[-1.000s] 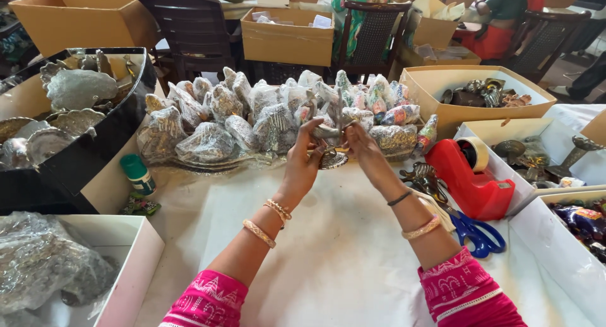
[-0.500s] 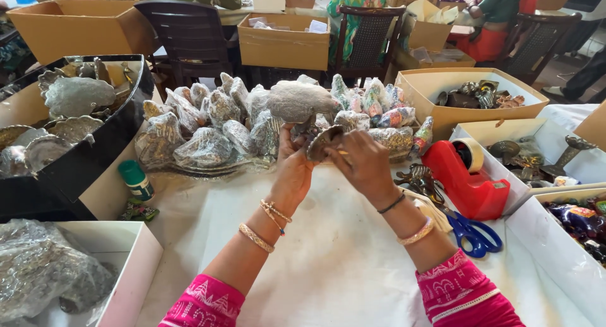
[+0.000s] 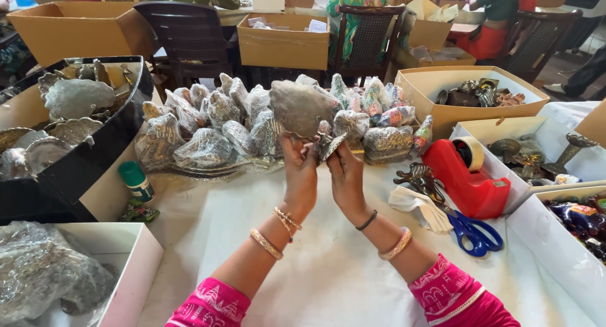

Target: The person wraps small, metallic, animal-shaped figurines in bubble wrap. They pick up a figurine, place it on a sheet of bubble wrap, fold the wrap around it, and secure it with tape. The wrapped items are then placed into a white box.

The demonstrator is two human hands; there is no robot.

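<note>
My left hand (image 3: 300, 172) grips a silvery leaf-shaped metal dish (image 3: 302, 106) from below, holding it upright above the white-covered table (image 3: 328, 270). My right hand (image 3: 346, 175) is close beside it, holding a small dark metal piece (image 3: 329, 145) against the dish's lower edge. Both wrists wear bangles. Just behind the hands lies a pile of wrapped metal ornaments (image 3: 214, 125) in clear plastic.
A black tray (image 3: 95, 156) of leaf dishes sits at left, with a green-capped bottle (image 3: 136, 180) near it. A red tape dispenser (image 3: 467, 175), blue scissors (image 3: 470, 229) and paper pieces lie at right. White boxes (image 3: 126, 270) and cardboard boxes (image 3: 435, 87) ring the table; chairs and other people sit beyond.
Both hands drew back from the pile toward me. The left hand lifted the leaf dish higher and turned it upright, and the right hand stayed at its lower edge.
</note>
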